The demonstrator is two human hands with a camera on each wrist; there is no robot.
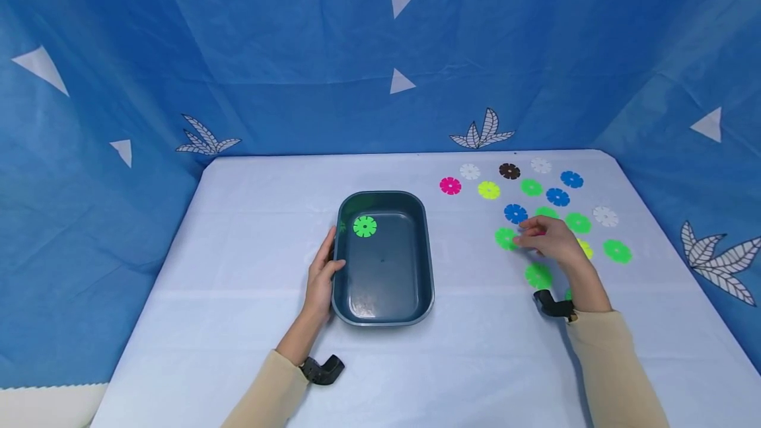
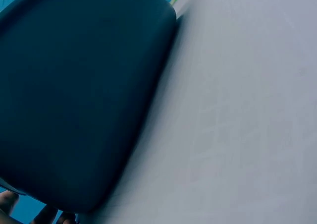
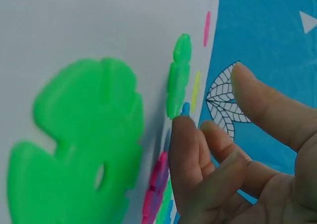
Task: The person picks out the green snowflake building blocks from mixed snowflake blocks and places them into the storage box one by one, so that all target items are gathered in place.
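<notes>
My left hand (image 1: 320, 281) grips the left side of a dark teal plastic tray (image 1: 429, 269), thumb over the rim and fingers along the outer wall. One green notched disc (image 1: 365, 226) lies inside it. In the left wrist view the tray's side (image 2: 84, 95) fills much of the picture, with fingertips (image 2: 43, 215) at its lower edge. Over the discs on the right, my right hand (image 1: 549, 238) has its fingertips right at another green disc (image 1: 506, 238). The right wrist view shows that hand's thumb apart from its bent fingers, nothing between them, beside a green disc (image 3: 179, 75).
Several notched discs lie flat around the right hand, among them a blue disc (image 1: 515, 214), a pink disc (image 1: 450, 185), a brown disc (image 1: 509, 171) and a white disc (image 1: 605, 216). A white cloth (image 1: 250, 230) covers the table. Blue printed curtain (image 1: 285, 51) hangs behind.
</notes>
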